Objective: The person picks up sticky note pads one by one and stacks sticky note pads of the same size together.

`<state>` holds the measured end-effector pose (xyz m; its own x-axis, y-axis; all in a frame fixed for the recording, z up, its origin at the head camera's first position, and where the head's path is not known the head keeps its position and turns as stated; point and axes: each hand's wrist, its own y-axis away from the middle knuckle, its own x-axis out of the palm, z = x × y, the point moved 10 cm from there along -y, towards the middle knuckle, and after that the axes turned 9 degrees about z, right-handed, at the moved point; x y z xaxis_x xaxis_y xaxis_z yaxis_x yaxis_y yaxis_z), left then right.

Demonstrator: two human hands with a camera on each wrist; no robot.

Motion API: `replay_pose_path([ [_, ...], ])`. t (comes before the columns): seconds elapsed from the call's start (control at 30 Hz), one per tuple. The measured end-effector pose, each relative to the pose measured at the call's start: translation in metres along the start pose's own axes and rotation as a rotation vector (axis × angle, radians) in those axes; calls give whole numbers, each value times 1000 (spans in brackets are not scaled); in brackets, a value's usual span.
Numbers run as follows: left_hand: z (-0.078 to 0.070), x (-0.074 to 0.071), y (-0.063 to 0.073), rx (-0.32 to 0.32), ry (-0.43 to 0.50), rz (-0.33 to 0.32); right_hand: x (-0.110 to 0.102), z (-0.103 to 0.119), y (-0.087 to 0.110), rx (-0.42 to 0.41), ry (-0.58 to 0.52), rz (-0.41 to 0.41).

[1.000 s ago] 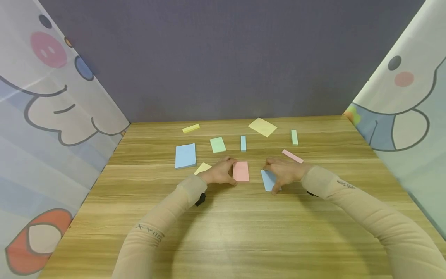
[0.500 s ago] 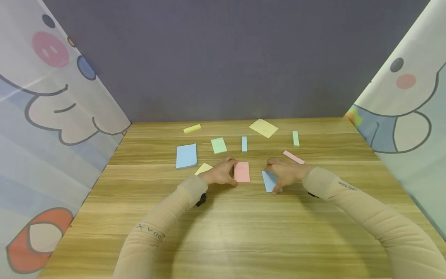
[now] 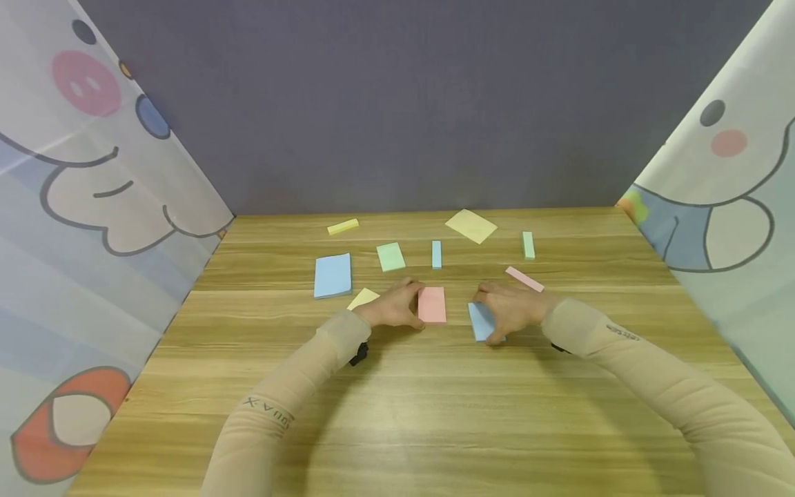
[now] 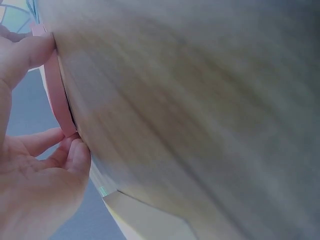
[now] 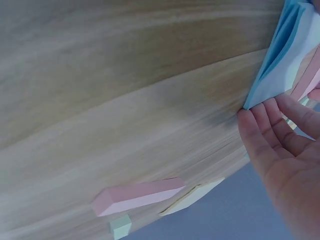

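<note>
In the head view, my left hand (image 3: 396, 308) grips a pink sticky note pad (image 3: 431, 305) from its left side, thumb at the near edge and fingers at the far edge. The left wrist view shows that pink pad (image 4: 56, 90) edge-on, slightly bowed and close to the wood. To the right, my right hand (image 3: 513, 309) holds a blue sticky note pad (image 3: 479, 322) the same way, covering its right part. The blue pad (image 5: 287, 67) has sheets spread apart along its side in the right wrist view, with fingertips at one end. A gap separates the two pads.
Around the hands lie a larger blue pad (image 3: 332, 276), a yellow pad (image 3: 364, 298) partly behind the left hand, a green pad (image 3: 390, 257) and a yellow pad (image 3: 471, 226). Narrow blue (image 3: 437, 255), pink (image 3: 524, 279), green (image 3: 528, 246) and yellow (image 3: 343, 226) strips lie farther back.
</note>
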<state>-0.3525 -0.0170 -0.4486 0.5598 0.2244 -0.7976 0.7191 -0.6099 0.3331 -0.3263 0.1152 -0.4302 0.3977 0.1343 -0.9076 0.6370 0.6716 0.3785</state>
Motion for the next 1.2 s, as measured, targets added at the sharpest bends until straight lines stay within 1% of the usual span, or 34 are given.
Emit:
replay_pose_path([
  [0.27, -1, 0, 1, 7, -7, -1, 2, 1, -1, 33, 62, 11],
  [0.47, -2, 1, 0, 7, -5, 0, 2, 0, 0, 49, 21, 18],
  [0.6, -1, 1, 0, 15, -3, -4, -3, 0, 1, 34, -1, -2],
  [0.73, -1, 1, 0, 24, 1, -9, -11, 0, 2, 25, 19, -23],
  [0.9, -1, 1, 0, 26, 6, -11, -13, 2, 2, 9, 17, -14],
  [1.1, -1, 0, 1, 25, -6, -13, -4, 8, 1, -48, 48, -3],
  [1.2, -1, 1, 1, 25, -14, -9, 0, 9, 0, -64, 54, 0],
])
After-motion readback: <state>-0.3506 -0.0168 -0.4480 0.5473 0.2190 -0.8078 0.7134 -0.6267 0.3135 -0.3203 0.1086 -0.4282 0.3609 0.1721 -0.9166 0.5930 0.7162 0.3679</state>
